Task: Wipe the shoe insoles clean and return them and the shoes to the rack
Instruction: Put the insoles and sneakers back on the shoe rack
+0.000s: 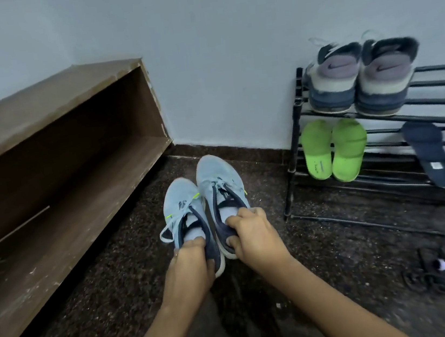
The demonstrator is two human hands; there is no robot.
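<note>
Pale-blue shoes point(216, 174), left of the rack point(294, 142), are gripped at the heels by left hand point(190, 263) and right hand point(253, 237), fingers curled in, presumably for lifting.

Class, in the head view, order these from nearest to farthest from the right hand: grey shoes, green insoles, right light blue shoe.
1. Right light blue shoe: on the floor, heel gripped by the right hand.
2. Green insoles: to the right, on the rack's lower shelf.
3. Grey shoes: top shelf, farthest back.
</note>
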